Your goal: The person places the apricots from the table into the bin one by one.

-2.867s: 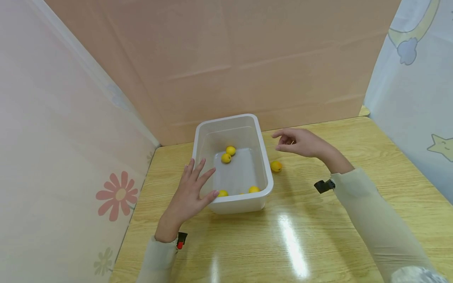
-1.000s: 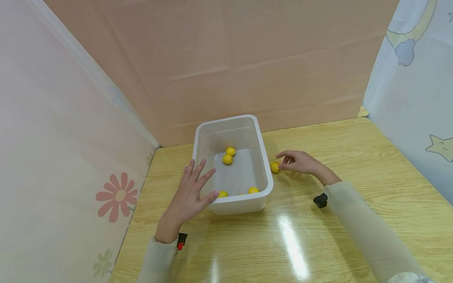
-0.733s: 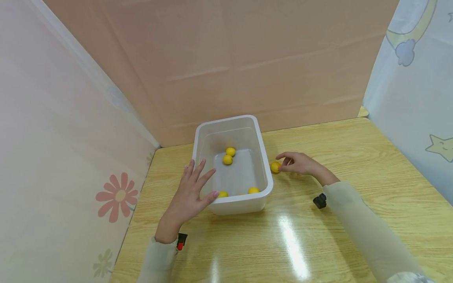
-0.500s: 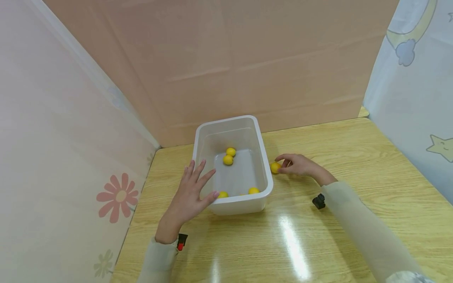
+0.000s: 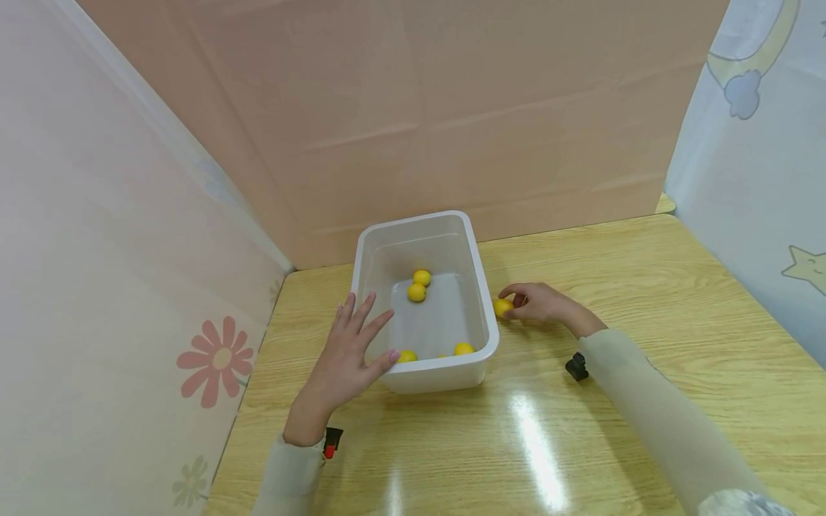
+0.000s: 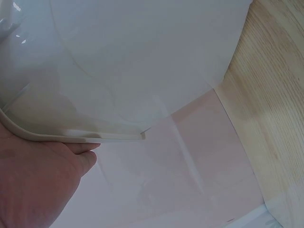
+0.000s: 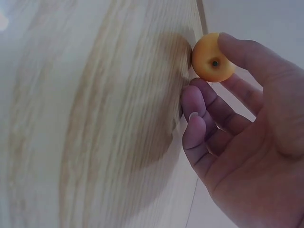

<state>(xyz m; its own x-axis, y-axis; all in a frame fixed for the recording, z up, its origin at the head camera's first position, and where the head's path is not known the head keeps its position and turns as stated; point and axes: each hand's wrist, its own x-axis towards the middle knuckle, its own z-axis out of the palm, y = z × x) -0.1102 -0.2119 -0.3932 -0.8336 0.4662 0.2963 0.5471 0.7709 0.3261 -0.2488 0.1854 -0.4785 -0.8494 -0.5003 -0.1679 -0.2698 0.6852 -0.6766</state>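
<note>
My left hand [image 5: 345,358] rests with spread, straight fingers at the near left corner of a white plastic tub [image 5: 485,315]; in the left wrist view the hand [image 6: 42,175] lies against the rim [image 6: 71,139]. Right of the tub, my right hand [image 5: 542,302] pinches a yellow lemon [image 5: 502,307] at the table. The right wrist view shows thumb and fingers around the lemon [image 7: 209,59], its stem end facing the camera, the other fingers curled below. Inside the tub, two lemons [image 5: 416,292] touch near the middle. More lie by the near wall, partly hidden by the rim.
A wood-grain table [image 5: 452,444] carries the tub. A pinkish-brown sheet [image 5: 419,122] hangs behind it, close to the tub's far end. Patterned sheets stand on the left [image 5: 129,215] and on the right [image 5: 761,179].
My right hand has come down from above the table to the lemon beside the tub and now grips it. My left hand has stayed at the tub's rim.
</note>
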